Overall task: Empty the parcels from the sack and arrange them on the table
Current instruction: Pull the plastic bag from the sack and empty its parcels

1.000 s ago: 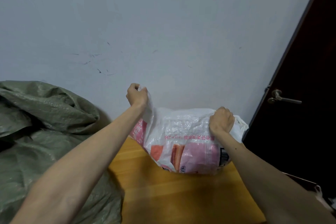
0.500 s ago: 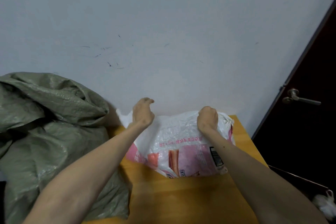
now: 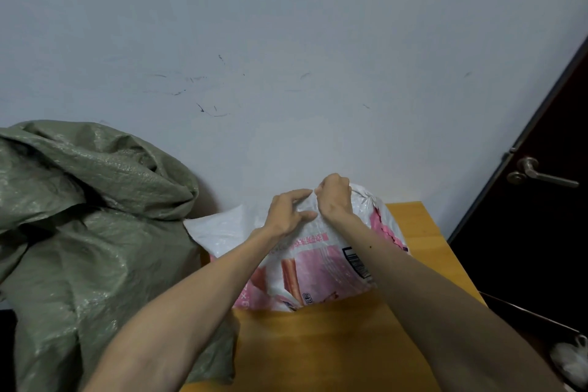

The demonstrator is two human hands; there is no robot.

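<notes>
A white and pink woven plastic bag (image 3: 321, 267) lies on the orange wooden table (image 3: 343, 347), against the wall. My right hand (image 3: 334, 197) grips the bunched top of the bag in a fist. Right beside it, my left hand (image 3: 288, 213) holds a fold of the same top between forefinger and thumb. The bag's loose left corner (image 3: 216, 229) lies flat next to a big crumpled green woven sack (image 3: 89, 216), which fills the left side and hangs over the table's left edge. What is inside either of them is hidden.
A pale wall stands straight behind the table. A dark door with a metal handle (image 3: 537, 173) is at the right. Low on the right, below the table, lies a white plastic bag (image 3: 572, 363) on a dark surface.
My left hand let go of the bag's raised left corner and moved right to meet my right hand at the top. The corner dropped flat. The view shifted down.
</notes>
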